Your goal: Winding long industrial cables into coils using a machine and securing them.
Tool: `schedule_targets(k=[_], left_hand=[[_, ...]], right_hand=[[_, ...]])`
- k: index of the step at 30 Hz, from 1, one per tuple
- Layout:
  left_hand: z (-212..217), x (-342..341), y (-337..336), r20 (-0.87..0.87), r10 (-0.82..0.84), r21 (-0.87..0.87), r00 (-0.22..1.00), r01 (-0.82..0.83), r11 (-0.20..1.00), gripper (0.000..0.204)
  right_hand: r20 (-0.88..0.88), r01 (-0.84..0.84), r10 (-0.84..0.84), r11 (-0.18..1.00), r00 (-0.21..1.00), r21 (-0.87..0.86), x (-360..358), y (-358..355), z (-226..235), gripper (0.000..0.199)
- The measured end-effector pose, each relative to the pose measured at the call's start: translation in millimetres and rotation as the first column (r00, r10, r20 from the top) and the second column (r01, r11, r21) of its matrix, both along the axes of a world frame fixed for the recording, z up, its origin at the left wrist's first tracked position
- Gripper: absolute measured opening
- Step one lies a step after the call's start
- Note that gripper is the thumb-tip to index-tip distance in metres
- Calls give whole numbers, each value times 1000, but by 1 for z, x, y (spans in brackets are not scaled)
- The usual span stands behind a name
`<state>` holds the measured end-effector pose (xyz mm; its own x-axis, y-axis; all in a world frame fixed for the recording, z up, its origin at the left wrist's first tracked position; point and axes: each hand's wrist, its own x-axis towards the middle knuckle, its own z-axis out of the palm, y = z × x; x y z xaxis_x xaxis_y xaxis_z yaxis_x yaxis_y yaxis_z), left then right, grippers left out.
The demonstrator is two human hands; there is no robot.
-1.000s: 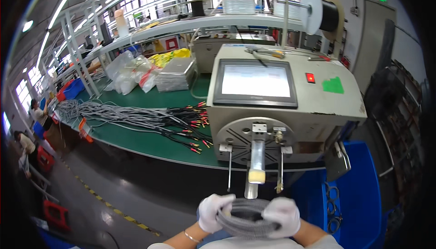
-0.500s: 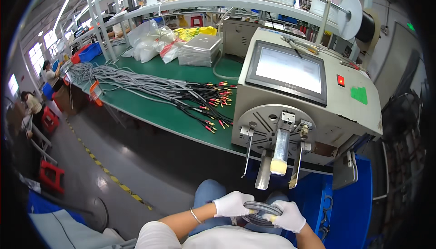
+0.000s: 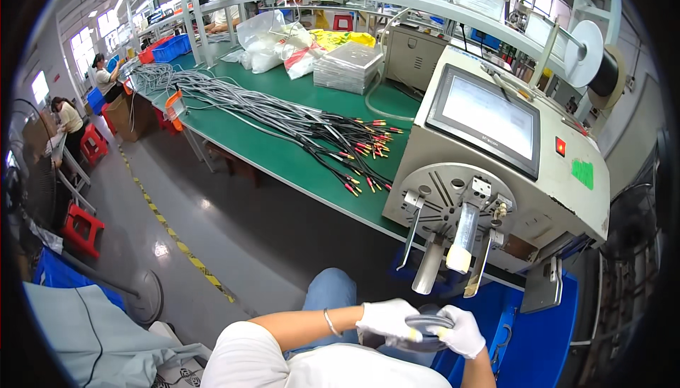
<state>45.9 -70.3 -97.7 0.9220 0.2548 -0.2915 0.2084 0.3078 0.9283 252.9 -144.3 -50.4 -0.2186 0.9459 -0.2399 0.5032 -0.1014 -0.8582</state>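
A small coil of grey cable is held in front of my lap, its loops slightly blurred. Gripping its left side is my left hand, in a white glove with yellowish fingertips. On the opposite side, my right hand, gloved alike, has its fingers closed round the loops. Just beyond the hands is a winding machine with a round slotted disc. From the disc stick out a metal rod with a pale yellow tip and several metal blades; the coil is apart from them.
Long grey cables with red and gold plugs lie along the green bench. Plastic bags and a stack of clear trays stand behind. A blue bin sits below the machine. Two people sit far left, near red stools.
The whole view has shifted, so bench and machine appear farther right. Both hands still hold the cable coil, which is tilted a little differently and stays near the same place before the machine.
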Motion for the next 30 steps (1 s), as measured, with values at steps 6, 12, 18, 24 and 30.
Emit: schedule_targets(k=[6, 12, 18, 24, 30], left_hand=[[-20, 26, -7, 175, 371, 676, 912, -385, 628, 22], [-15, 50, -3, 332, 332, 594, 883, -469, 654, 14], [33, 91, -8, 280, 83, 368, 956, -186, 911, 13], [60, 134, -16, 139, -148, 191, 979, 120, 974, 15], [95, 173, -38, 64, -146, 4, 987, 146, 989, 20]], right_hand=[[168, 28, -48, 992, 985, 120, 1, -7, 8, 26], [-457, -19, -32, 994, 889, -106, 43, -20, 17, 40], [218, -97, -91, 686, 972, 721, 63, -20, 27, 62], [213, -140, -280, 260, 936, 955, 73, -26, 36, 17], [96, 73, -400, 388, 912, 919, 110, -57, 53, 22]])
